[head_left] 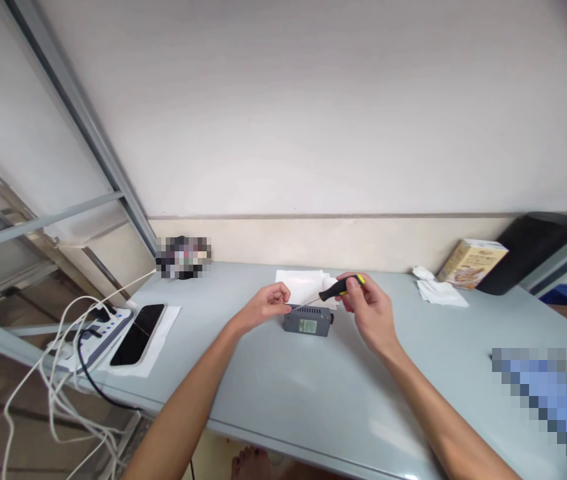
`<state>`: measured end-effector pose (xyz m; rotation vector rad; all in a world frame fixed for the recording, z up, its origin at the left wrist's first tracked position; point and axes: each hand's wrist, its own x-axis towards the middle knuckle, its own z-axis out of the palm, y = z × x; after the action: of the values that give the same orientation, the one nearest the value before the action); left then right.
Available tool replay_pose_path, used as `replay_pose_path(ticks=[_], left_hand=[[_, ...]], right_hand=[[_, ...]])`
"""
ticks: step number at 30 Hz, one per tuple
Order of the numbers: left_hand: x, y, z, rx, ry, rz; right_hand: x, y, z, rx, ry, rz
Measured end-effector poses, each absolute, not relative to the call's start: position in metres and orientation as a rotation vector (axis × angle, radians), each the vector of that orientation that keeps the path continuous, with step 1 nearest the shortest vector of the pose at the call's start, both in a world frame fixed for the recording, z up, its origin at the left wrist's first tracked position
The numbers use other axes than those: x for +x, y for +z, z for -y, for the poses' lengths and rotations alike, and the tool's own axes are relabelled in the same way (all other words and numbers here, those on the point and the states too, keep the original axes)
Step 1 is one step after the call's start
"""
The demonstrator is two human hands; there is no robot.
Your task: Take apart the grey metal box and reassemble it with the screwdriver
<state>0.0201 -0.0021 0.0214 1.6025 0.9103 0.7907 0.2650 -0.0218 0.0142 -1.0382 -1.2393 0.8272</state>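
Observation:
A small dark grey box with a row of vent slots and a pale green label stands on the table in front of me. My right hand grips the black and yellow handle of a screwdriver. Its thin shaft slopes down to the left, and the tip meets the box's upper left corner. Beside that corner is my left hand, fingers curled and thumb tip near the screwdriver's tip; whatever it pinches is too small to make out. White paper lies behind the box.
On the left are a phone on white paper and a power strip with tangled white cables. At the back right stand a yellow carton, crumpled tissue and a black object. A wall rises behind the table.

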Motion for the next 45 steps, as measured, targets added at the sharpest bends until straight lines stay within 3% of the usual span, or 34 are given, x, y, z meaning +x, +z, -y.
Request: replay_pose_path(ticks=[21,28,35,41,45], left_hand=[[0.018,0.017,-0.001,1.644,0.748,-0.877],[0.025,0.021,0.004,1.633,0.793,-0.915],[0.026,0.014,0.002,1.643,0.827,-0.905],[0.016,-0.006,-0.018,1.679,1.247,-1.280],[0.011,-0.015,-0.020,2.005,1.127,-1.575]], right_hand=[[0.270,0.015,0.016,-1.088,0.763,0.989],[0.278,0.003,0.003,-1.152,0.923,0.659],[0.275,-0.008,0.001,-1.298,1.077,0.771],[0.263,-0.007,0.005,-1.345,1.065,0.900],[0.259,-0.006,0.009,-1.340,1.089,0.941]])
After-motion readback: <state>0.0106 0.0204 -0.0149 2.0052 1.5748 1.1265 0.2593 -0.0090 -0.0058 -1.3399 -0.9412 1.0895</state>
